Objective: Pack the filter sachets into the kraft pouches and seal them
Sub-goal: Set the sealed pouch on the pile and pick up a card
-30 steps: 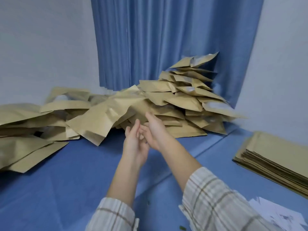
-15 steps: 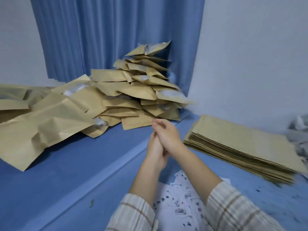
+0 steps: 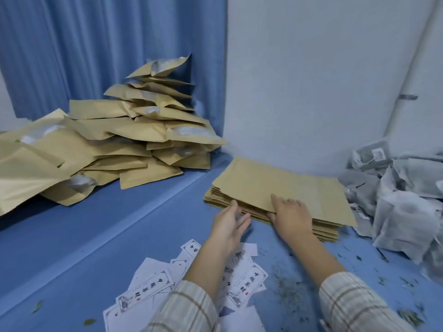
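Seemingly top kraft pouch [image 3: 282, 188] under right hand [image 3: 291, 215], beside left hand [image 3: 229, 222].

Makeshift packing room, heaped kraft pouches [image 3: 115, 140], blue curtain [image 3: 107, 51], printed labels [image 3: 148, 288]

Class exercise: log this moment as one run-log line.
right hand: grips top flat pouch | left hand: open beside stack | sachets: right, untouched

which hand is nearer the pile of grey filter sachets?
Right. The right hand rests on the flat pouch stack, beside the sachet pile. The left hand is at the stack's far edge.
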{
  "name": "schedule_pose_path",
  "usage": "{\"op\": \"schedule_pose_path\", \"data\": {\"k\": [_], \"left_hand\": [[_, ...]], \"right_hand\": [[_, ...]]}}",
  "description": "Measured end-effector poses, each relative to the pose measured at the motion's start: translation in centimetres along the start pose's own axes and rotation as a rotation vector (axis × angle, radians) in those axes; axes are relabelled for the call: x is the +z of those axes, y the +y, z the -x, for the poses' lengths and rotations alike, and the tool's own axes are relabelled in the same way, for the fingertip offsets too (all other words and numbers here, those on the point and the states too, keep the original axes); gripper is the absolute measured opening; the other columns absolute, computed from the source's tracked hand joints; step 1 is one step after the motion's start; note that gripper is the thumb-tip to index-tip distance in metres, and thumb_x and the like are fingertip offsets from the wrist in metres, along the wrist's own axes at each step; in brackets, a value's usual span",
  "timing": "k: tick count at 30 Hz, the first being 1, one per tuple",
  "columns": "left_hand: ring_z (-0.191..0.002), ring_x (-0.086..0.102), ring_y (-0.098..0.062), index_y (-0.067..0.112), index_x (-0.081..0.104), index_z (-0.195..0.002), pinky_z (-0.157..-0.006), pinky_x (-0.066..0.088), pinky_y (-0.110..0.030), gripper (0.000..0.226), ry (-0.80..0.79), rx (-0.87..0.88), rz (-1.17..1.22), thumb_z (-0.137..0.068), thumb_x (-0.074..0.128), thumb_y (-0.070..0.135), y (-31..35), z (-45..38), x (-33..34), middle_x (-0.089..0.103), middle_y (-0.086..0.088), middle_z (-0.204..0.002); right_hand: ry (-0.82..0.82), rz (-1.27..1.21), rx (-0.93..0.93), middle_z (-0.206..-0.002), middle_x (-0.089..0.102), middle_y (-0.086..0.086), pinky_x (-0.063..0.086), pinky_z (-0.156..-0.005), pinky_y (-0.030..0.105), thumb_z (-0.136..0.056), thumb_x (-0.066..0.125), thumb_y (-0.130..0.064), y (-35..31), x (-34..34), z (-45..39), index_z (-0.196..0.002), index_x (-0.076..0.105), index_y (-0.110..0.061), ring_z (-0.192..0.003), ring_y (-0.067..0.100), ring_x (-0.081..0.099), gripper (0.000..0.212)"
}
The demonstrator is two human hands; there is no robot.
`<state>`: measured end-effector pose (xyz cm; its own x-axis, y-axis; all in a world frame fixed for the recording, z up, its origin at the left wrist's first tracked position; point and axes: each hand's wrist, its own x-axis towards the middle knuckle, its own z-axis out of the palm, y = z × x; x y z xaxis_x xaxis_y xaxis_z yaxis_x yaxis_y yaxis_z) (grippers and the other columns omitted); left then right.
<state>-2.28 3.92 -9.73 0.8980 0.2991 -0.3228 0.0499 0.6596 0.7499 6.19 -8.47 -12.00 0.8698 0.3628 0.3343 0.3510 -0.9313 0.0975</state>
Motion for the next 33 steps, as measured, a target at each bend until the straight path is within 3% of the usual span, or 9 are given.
{"op": "schedule_pose_path", "data": {"k": [3, 9, 14, 16, 19, 23, 26, 30, 33], "left_hand": [[-0.122, 0.051, -0.036, 0.001, 0.047, -0.129, -0.096, 0.045, -0.036, 0.039, -0.025, -0.041, -0.006, -0.096, 0.054, 0.021, -1.2, 0.5, 1.3, 0.046, -0.023, -0.135], [-0.072, 0.062, -0.019, 0.000, 0.056, -0.103, -0.059, 0.053, -0.022, 0.030, -0.159, -0.040, 0.027, -0.087, 0.065, 0.024, -2.1, 2.1, 3.8, 0.060, -0.016, -0.094], [-0.109, 0.059, -0.032, -0.010, 0.049, -0.127, -0.092, 0.047, -0.039, 0.042, -0.026, 0.087, -0.035, -0.100, 0.046, 0.023, -2.1, 3.3, 4.3, 0.058, -0.024, -0.121], [-0.100, 0.060, -0.035, -0.011, 0.053, -0.120, -0.084, 0.049, -0.044, 0.040, 0.024, 0.179, -0.117, -0.102, 0.041, 0.023, -1.9, 4.4, 4.2, 0.060, -0.025, -0.108], [-0.095, 0.060, -0.030, 0.000, 0.059, -0.100, -0.076, 0.049, -0.038, 0.029, 0.088, 0.384, -0.236, -0.102, 0.041, 0.023, -1.2, 6.6, 4.0, 0.064, -0.012, -0.090], [-0.111, 0.057, -0.025, 0.011, 0.057, -0.124, -0.084, 0.041, -0.022, 0.030, 0.198, 0.800, -0.587, -0.101, 0.038, 0.015, -0.2, 9.1, 3.1, 0.062, -0.004, -0.109], [-0.124, 0.047, -0.014, 0.033, 0.046, -0.138, -0.093, 0.037, -0.015, 0.075, 0.150, 1.144, -0.839, -0.082, 0.035, -0.016, 0.6, 10.9, 1.3, 0.052, 0.002, -0.138], [-0.133, 0.035, -0.033, 0.025, 0.039, -0.143, -0.110, 0.030, -0.044, 0.088, 0.317, 1.338, -1.189, -0.071, 0.044, -0.025, 1.5, 13.0, -1.8, 0.036, -0.008, -0.149], [-0.133, 0.030, -0.040, 0.024, 0.035, -0.145, -0.109, 0.023, -0.051, 0.087, 0.368, 1.297, -1.501, -0.073, 0.043, -0.024, 1.2, 13.4, -4.4, 0.033, -0.011, -0.150]], "right_hand": [[0.173, -0.109, -0.111, -0.078, 0.071, 0.006, 0.048, -0.068, 0.029, -0.073, 0.074, -0.019, 0.3, -1.1, 1.8, -0.094, 0.071, -0.017, -0.076, 0.025, 0.065, 0.021], [0.255, -0.430, -0.207, -0.083, 0.068, 0.006, 0.046, -0.066, 0.031, -0.084, 0.063, -0.014, -0.1, -3.4, 5.0, -0.107, 0.070, -0.017, -0.080, 0.026, 0.062, 0.024], [0.254, -0.567, -0.306, -0.108, 0.059, 0.014, 0.038, -0.094, 0.034, -0.091, 0.043, -0.005, -0.6, -4.9, 6.7, -0.128, 0.053, -0.007, -0.104, 0.029, 0.050, 0.038], [0.201, -0.699, -0.351, -0.122, 0.054, 0.017, 0.021, -0.107, 0.013, -0.088, 0.044, 0.000, -0.8, -6.0, 7.8, -0.134, 0.049, -0.008, -0.117, 0.026, 0.043, 0.047], [0.132, -0.962, -0.245, -0.132, 0.055, 0.009, 0.013, -0.090, -0.010, -0.093, 0.044, -0.006, -1.2, -8.1, 8.8, -0.131, 0.054, -0.016, -0.124, 0.015, 0.044, 0.040], [0.033, -1.506, -0.040, -0.119, 0.064, -0.003, 0.043, -0.095, 0.015, -0.095, 0.045, -0.039, -2.8, -12.1, 10.2, -0.126, 0.054, -0.030, -0.106, 0.004, 0.059, 0.034], [0.050, -1.928, -0.039, -0.097, 0.070, -0.003, 0.054, -0.085, 0.037, -0.097, 0.039, -0.042, -3.6, -15.5, 11.3, -0.114, 0.061, -0.025, -0.089, 0.010, 0.068, 0.033], [0.118, -2.188, 0.096, -0.097, 0.073, 0.002, 0.057, -0.075, 0.037, -0.093, 0.035, -0.056, -2.6, -17.2, 12.9, -0.113, 0.062, -0.021, -0.088, 0.016, 0.069, 0.048], [0.188, -2.136, 0.265, -0.096, 0.072, 0.009, 0.054, -0.057, 0.027, -0.095, 0.051, -0.032, -2.0, -16.1, 14.5, -0.112, 0.063, -0.007, -0.077, 0.018, 0.070, 0.033]]}}
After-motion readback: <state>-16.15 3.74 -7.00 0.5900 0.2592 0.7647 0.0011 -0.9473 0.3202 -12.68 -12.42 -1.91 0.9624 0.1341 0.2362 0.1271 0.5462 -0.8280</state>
